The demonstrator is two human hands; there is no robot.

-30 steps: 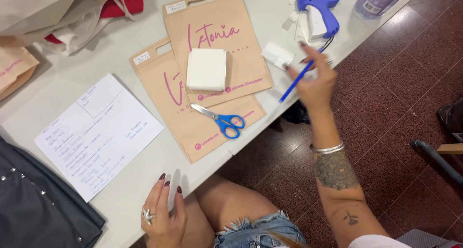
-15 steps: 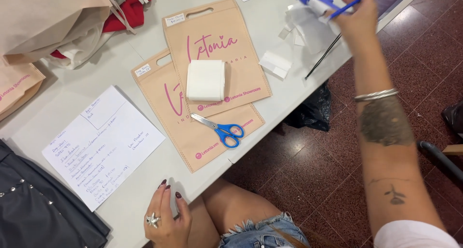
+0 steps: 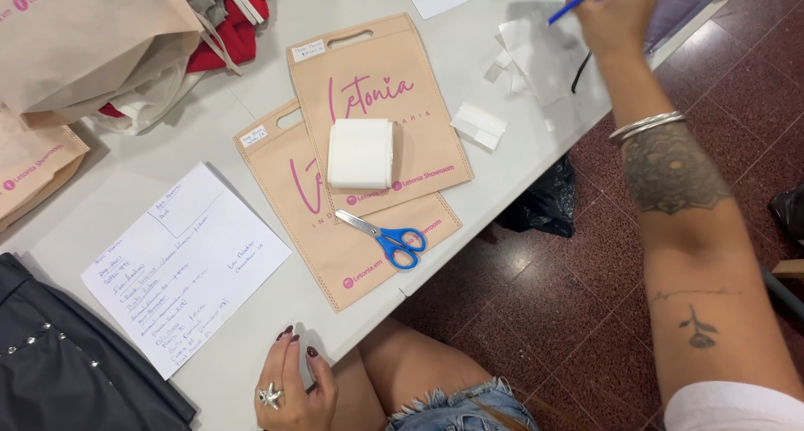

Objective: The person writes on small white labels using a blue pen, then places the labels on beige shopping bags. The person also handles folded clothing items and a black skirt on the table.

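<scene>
Matt fabric bags (image 3: 381, 104), plastic-handled scissors (image 3: 387, 235)

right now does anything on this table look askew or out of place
Nothing looks spilled or damaged. The scissors lie on the lower beige bag, which sticks out past the table edge. The white folded item sits on the upper bag. The right hand holds a blue pen; the left hand rests at the edge.

The right hand (image 3: 618, 16) is stretched out to the far right corner of the tabletop, its fingers closed in a grip — forearm extended long, bangles at the wrist. The left hand (image 3: 291, 385) lies at the near edge — fingers loosely spread, a ring on one.
</scene>
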